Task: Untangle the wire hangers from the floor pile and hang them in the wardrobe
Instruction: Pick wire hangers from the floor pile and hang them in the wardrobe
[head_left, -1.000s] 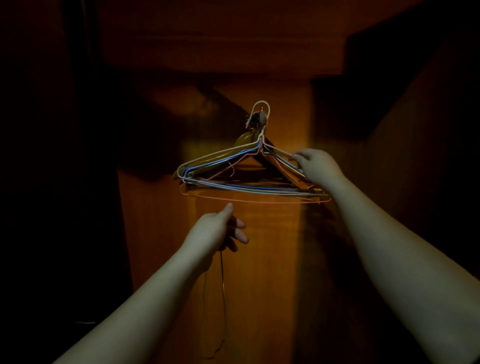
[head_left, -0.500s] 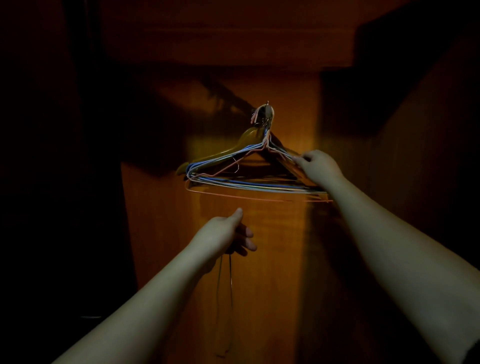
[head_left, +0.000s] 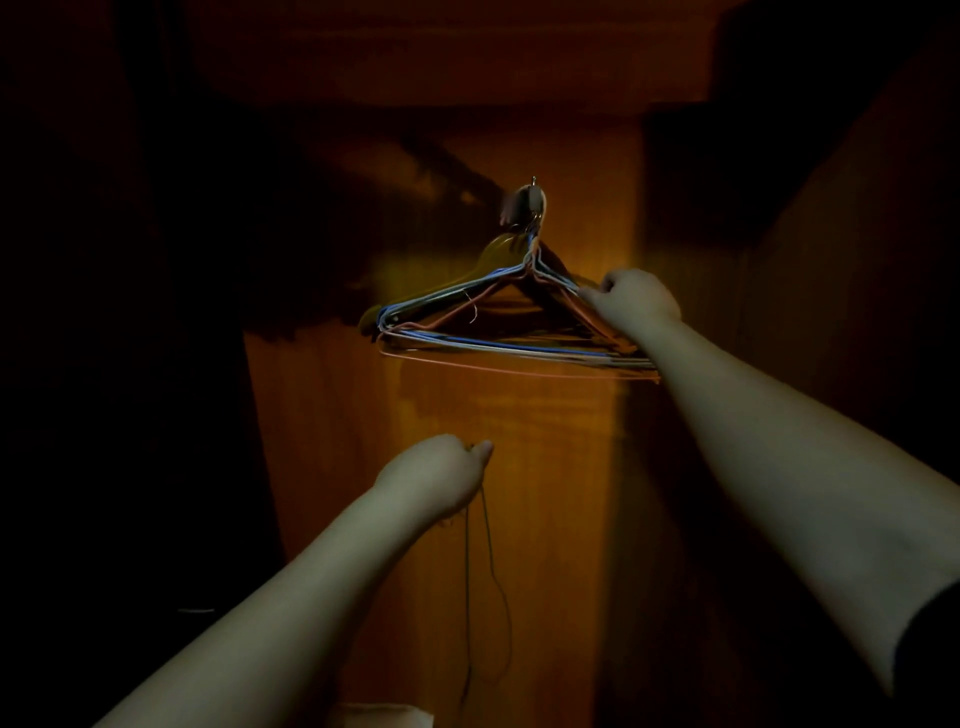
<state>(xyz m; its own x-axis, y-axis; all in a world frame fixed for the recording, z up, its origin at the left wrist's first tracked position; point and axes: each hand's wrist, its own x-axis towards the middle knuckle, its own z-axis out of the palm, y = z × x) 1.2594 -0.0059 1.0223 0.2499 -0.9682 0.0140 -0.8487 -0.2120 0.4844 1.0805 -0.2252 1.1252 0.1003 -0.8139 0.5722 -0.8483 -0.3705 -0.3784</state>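
Note:
A bunch of wire hangers, blue, white and pink, hangs from a small hook on the wardrobe's wooden back panel. A yellowish wooden hanger hangs behind them on the same hook. My right hand grips the right shoulder of the wire bunch. Lower down, my left hand pinches a thin dark thread that dangles below it in a loop. The hook ends of the hangers are blurred.
The wardrobe interior is dim, lit only in the middle of the panel. A dark side wall stands at the right and deep shadow fills the left. Something pale shows at the bottom edge.
My left hand has closed its spread fingers into a pinch on the thread. My right hand has kept its hold on the hangers' right shoulder while the bunch turned slightly.

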